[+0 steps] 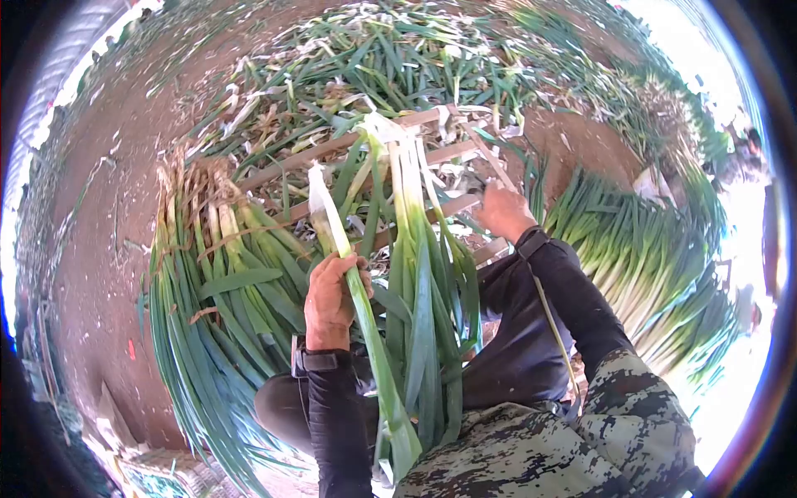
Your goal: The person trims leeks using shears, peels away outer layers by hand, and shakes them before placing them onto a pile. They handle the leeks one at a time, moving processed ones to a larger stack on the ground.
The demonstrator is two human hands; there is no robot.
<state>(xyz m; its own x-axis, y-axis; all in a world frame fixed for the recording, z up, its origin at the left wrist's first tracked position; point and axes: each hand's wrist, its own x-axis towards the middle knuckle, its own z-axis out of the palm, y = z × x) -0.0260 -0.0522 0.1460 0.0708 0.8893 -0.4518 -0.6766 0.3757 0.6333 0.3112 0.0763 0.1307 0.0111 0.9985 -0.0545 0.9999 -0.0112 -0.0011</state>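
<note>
Leek stalk (pixel 329 220) is clasped by the fingers of the left hand (pixel 330 300); the right hand (pixel 503 212) lies seemingly on a wooden frame (pixel 332 148), grip not discernible.

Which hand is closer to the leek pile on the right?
Right. The right hand is at the slats, just left of that pile; the left hand grips a leek farther left.

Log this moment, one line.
left hand: grips leek | right hand: at slats | left pile | right pile
</note>
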